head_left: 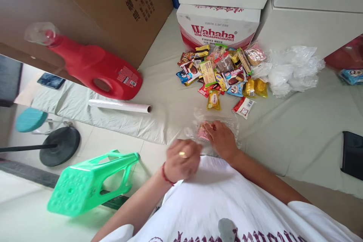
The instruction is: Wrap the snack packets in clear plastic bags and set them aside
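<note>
Clear plastic film lies spread near the table's front edge, with a small pink-wrapped snack on it. My right hand reaches over the film from the right, its fingers curled down onto the pink snack. Closed and a little blurred, my left hand is just left of the film, in front of the table edge. Whether its fingers pinch the film's edge is hidden. Beyond the hands, a heap of wrapped snacks sits before a Wahaha carton. A red-and-white packet lies apart from it.
Bundles of clear plastic lie right of the heap. To the left are a white roll, a red jug and a large cardboard box. A black phone lies far right; a green stool is on the floor.
</note>
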`<state>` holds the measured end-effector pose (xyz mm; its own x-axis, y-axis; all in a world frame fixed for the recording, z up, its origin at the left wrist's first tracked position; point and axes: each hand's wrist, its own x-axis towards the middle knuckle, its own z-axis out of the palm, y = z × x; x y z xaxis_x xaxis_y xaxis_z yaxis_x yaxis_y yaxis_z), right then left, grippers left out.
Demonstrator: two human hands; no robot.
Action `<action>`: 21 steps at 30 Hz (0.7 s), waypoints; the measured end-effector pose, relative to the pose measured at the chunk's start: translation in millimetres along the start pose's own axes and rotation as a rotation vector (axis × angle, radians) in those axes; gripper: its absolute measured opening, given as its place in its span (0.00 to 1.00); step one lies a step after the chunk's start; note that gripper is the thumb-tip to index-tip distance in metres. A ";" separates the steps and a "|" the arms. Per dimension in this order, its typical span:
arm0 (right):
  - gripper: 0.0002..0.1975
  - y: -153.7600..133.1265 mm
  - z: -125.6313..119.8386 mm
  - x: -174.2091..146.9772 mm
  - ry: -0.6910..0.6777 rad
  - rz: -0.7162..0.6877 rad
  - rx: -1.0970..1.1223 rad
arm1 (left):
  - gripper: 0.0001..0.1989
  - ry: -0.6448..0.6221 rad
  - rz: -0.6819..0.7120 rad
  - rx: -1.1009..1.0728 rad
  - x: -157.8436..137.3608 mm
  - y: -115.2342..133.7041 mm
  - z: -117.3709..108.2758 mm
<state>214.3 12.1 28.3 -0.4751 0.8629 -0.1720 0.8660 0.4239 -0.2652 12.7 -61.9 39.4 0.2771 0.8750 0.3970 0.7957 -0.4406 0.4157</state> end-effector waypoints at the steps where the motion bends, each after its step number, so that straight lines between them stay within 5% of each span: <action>1: 0.20 0.5 0.0 0.0 0.002 -0.005 -0.002 | 0.13 -0.141 0.069 -0.028 4.3 6.9 9.6; 3: 0.21 1.9 0.4 -0.2 0.008 -0.018 0.000 | 0.17 -0.245 0.029 0.012 15.7 9.1 28.2; 8: 0.21 3.1 1.9 -1.9 -0.005 -0.031 0.042 | 0.14 -0.118 -0.250 0.179 33.7 -15.4 42.5; 16: 0.20 18.4 -12.2 6.0 -0.073 -0.053 0.144 | 0.12 -0.131 -0.291 0.087 47.2 -20.7 48.7; 21: 0.20 38.7 -36.4 45.5 0.077 0.008 0.004 | 0.11 -0.135 -0.313 0.089 51.6 -24.3 53.2</action>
<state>231.8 77.8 44.8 -0.4549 0.8848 -0.1009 0.8689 0.4161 -0.2680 36.3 4.6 6.2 0.0763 0.9861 0.1478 0.8956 -0.1329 0.4244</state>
